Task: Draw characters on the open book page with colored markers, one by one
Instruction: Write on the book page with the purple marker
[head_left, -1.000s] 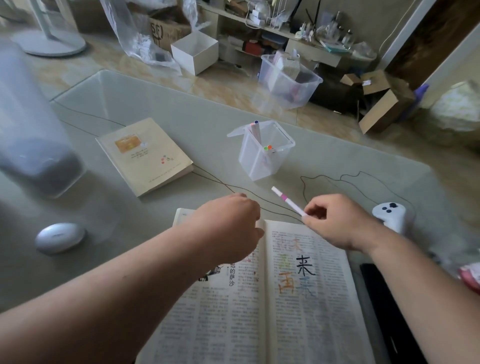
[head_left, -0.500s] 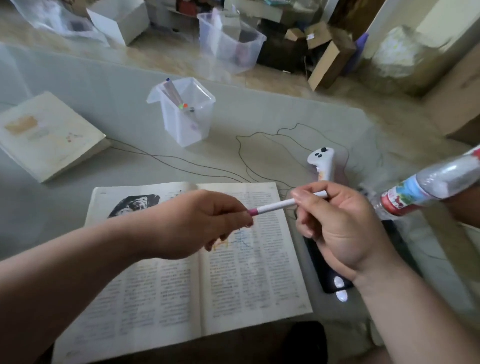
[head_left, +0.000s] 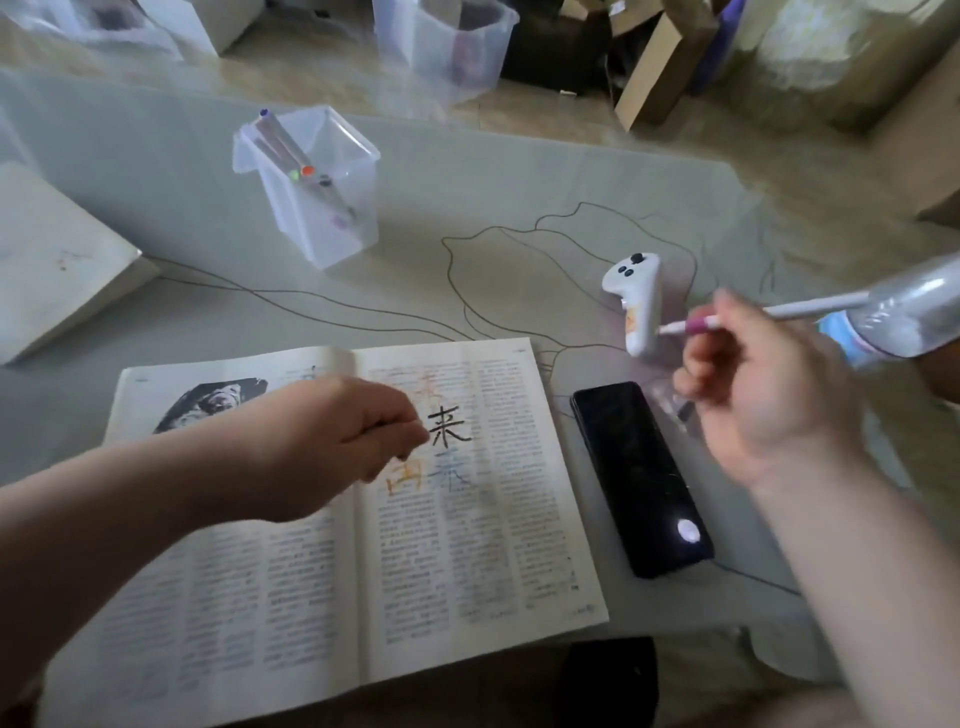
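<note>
The open book (head_left: 467, 561) lies on the glass table in front of me. Its right page bears a black character (head_left: 448, 427), an orange one (head_left: 405, 477) and a pale blue one (head_left: 451, 468). My left hand (head_left: 332, 441) hovers over the book's middle with its fingers pinched together, apparently on the marker's cap, which is mostly hidden. To the right of the book, my right hand (head_left: 763, 400) is raised and grips a white marker with a pink band (head_left: 779, 312). The marker's bare tip points left. A clear plastic holder (head_left: 332, 228) with several markers stands beyond the book.
A black phone (head_left: 641, 478) lies right of the book. A white game controller (head_left: 638, 296) stands beyond it, and a plastic bottle (head_left: 904, 317) is at the right edge. A closed book (head_left: 52, 270) rests at the left. Boxes and a clear bin (head_left: 441, 47) sit on the floor beyond.
My hands met at the marker's pink end, then pulled apart. The right hand carried the marker up and to the right, and the left hand dropped over the page. My view tilted down.
</note>
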